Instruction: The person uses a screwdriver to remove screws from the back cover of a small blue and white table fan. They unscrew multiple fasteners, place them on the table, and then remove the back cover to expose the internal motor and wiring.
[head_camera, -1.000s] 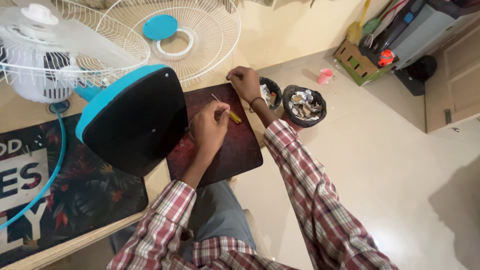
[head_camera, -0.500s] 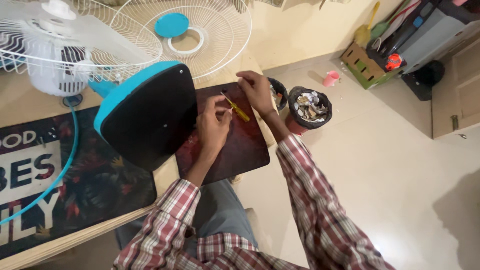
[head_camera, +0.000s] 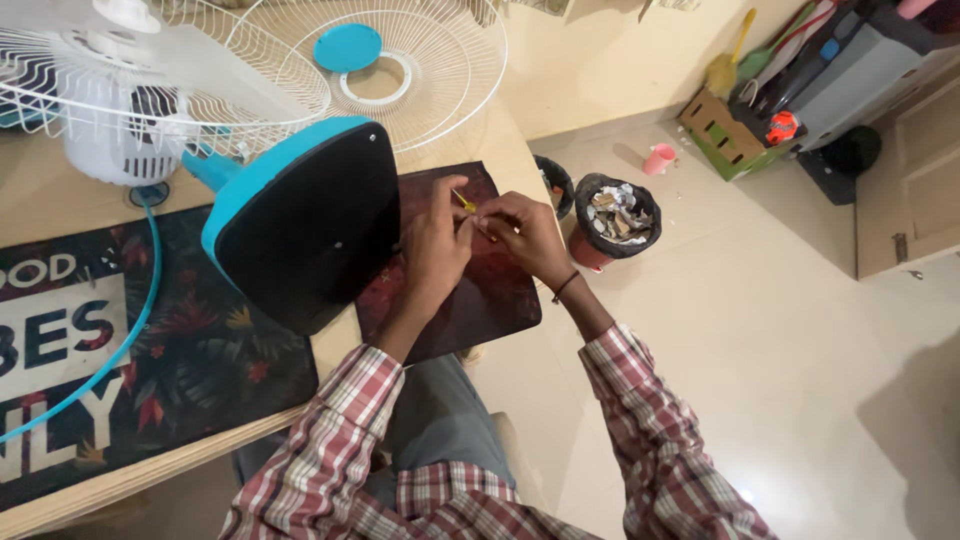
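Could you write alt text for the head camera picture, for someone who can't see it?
A person's left hand and right hand meet over a dark red mat, pinching a small yellow-handled tool, beside a tipped blue fan base and white fan grilles.

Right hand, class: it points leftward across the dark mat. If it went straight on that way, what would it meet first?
The right hand would meet the left hand first, which it faces almost fingertip to fingertip over the dark red mat. Beyond that lies the fan's blue-rimmed black base, though depth is hard to judge.
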